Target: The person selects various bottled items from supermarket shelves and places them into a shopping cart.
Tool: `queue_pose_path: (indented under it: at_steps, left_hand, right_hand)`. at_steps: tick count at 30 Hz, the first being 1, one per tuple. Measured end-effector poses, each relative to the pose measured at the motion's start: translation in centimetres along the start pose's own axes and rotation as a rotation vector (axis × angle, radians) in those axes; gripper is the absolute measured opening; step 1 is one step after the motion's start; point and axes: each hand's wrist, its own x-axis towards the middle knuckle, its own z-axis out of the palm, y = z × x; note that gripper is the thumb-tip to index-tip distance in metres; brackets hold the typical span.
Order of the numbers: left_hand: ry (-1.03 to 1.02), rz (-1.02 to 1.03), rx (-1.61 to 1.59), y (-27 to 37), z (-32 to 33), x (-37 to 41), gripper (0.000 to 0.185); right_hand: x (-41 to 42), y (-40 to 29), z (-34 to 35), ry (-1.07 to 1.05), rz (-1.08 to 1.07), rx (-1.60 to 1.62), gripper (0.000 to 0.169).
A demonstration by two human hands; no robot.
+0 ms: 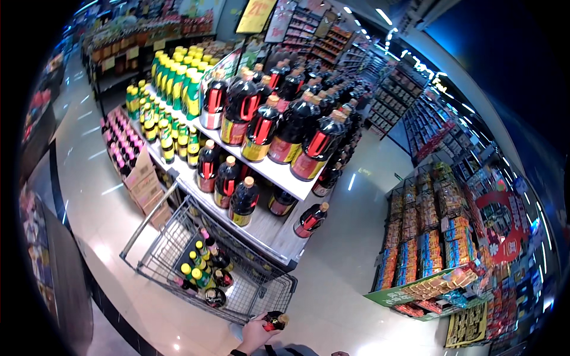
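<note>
My left hand [256,333] grips a dark soy sauce bottle [275,320] with a tan cap, just outside the near rim of a wire shopping cart [276,291]. Only a sliver of my right hand [340,353] shows at the bottom edge; its fingers are cut off. In the cart stand several green bottles with yellow caps [202,278], dark bottles [215,297] and a pink-capped bottle [208,236]. Beyond the cart rises a two-level display shelf [285,178]. Large dark bottles with red handles [262,133] crowd its top, and a few dark bottles [244,200] stand on its lower level.
Smaller yellow-and-green bottles [167,144] fill the display's left side. Stacked cartons of pink-capped bottles [138,178] stand beside the cart handle [149,218]. To the right is a rack of packaged snacks [427,249]. A dark counter [67,267] runs along the left.
</note>
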Motion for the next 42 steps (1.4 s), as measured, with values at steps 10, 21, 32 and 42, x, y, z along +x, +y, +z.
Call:
queue_pose_path:
  at_steps: [10,21,32,42]
  left_hand:
    - [0.182,-0.244,-0.113,-14.2,7.5,10.0,0.045]
    - [0.443,-0.812,-0.072,-30.4,15.5,15.9,0.059]
    - [0.585,-0.892,-0.207,-27.2,14.3,13.4,0.033]
    - [0.056,0.023,-0.192,-18.3,3.8,-6.3,0.056]
  right_hand:
    - [-7.0,0.9,3.9,0.117,-0.051,-0.071,0.037]
    - [-17.4,13.0,4.2,0.207,0.059,-0.158,0.049]
    - [-23.0,28.5,8.0,0.319,0.174,0.162,0.047]
    - [-15.9,36.3,13.6,0.155,0.017,0.250,0.050]
